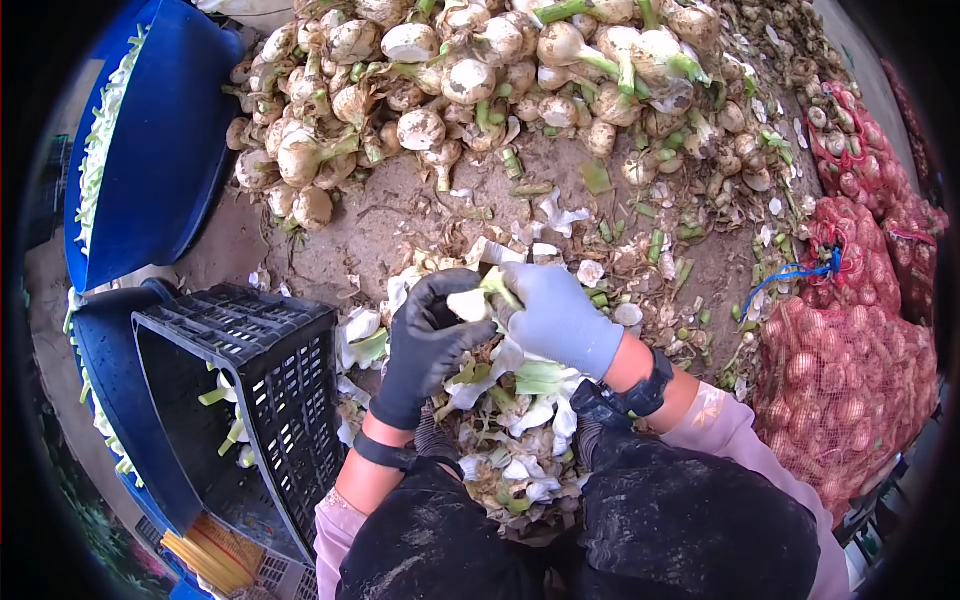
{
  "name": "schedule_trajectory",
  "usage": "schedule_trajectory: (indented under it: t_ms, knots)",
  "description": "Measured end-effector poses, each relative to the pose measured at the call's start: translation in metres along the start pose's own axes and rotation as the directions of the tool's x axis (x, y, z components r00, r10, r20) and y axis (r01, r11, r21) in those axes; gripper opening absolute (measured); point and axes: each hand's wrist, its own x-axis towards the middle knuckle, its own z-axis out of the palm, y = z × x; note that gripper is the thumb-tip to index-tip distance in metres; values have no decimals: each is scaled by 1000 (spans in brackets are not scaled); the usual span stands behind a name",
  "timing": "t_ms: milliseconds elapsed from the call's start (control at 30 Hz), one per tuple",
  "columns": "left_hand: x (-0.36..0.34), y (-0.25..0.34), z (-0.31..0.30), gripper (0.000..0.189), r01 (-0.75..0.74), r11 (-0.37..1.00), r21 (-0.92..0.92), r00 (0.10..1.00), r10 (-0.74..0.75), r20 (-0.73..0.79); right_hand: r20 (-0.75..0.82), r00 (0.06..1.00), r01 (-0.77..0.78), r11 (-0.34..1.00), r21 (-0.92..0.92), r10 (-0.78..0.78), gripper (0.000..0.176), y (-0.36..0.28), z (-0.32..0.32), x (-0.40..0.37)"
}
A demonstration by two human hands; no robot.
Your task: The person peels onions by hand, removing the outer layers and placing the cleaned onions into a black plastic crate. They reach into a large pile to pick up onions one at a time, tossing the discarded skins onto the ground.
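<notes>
White bulb (466, 306) in the grip of left fingers (462, 337), green stalk (496, 283) against right fingers (532, 282), their hold unclear.

Single view, from camera on person's head, set above thighs (690, 520), facing forward and steeply down. Wide lens, fisheye by look of it (round picture, black corners, edges bowed). Left hand (425, 340) and right hand (565, 315) near lens, close to mid-picture; thighs along bottom edge. Ground (400, 215) ahead runs up to bulb pile (421, 129) at top, farther off. Field broad enough to take in crate (300, 430) at left, mesh sacks (840, 400) at right.
</notes>
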Motion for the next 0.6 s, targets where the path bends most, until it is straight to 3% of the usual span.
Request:
schedule_trajectory:
  t_ms: [33, 67, 100, 133, 200, 233, 267, 300, 367, 400, 433, 500, 533, 567, 600]
  knots:
    - [0, -7, -4, 50, 0, 1000, 1, 1000, 0, -1, -68, 985, 136, 953, -270, -160, 21, -5, 0, -2]
    - [0, -20, -12, 49, 190, 825, -533, 973, -85, 216, -125, 967, 173, 929, -328, -224, 16, -7, 2, -3]
    - [1, -23, -14, 48, 413, 365, -835, 901, -31, 432, -123, 967, 174, 929, -327, -225, 16, -4, 1, -3]
    - [0, -24, -14, 48, 412, 364, -835, 902, -31, 431, -94, 975, 163, 940, -299, -199, 19, 1, 0, -3]
    - [-1, -8, -5, 47, 211, 748, -630, 977, -153, 145, -59, 983, 150, 952, -266, -172, 21, -2, -4, -4]
    - [-2, -5, -3, 47, 134, 885, -446, 987, -157, -14, 8, 1000, 8, 979, 205, -9, 28, -5, -8, -7]
    - [-1, -7, -7, 50, 107, 922, -373, 991, -129, -34, 136, 985, -168, 772, 613, 106, 35, -8, -13, -8]
    - [-1, -10, -5, 50, 111, 920, -375, 991, -131, -29, 134, 985, -171, 772, 613, 111, 35, -8, -15, -6]
    - [0, -12, 1, 50, -34, 988, -148, 999, 29, -38, 239, 963, -221, 882, 417, 128, 42, -9, -16, 0]
    - [0, -11, 0, 50, -32, 989, -147, 999, 27, -33, 130, 986, -154, 881, 447, 106, 32, -1, -5, 2]
    - [0, -11, -1, 50, -115, 992, 51, 993, 115, 2, 130, 986, -156, 880, 448, 109, 32, 2, -4, 2]
    - [-1, -10, -4, 49, -285, 861, 421, 958, 262, 114, 181, 970, -158, 987, -42, 163, 30, -1, -8, 5]
    - [-1, -14, -2, 49, -234, 909, 345, 972, 224, 69, 85, 995, -42, 995, -85, 49, 27, 0, 0, 3]
    - [-3, -12, -1, 49, -234, 909, 346, 972, 224, 67, 86, 995, -41, 996, -85, 48, 27, 0, 5, 1]
    - [-6, -9, -1, 45, 41, 999, 25, 999, -40, -33, 23, 999, 48, 986, -160, -45, 26, -1, 8, -1]
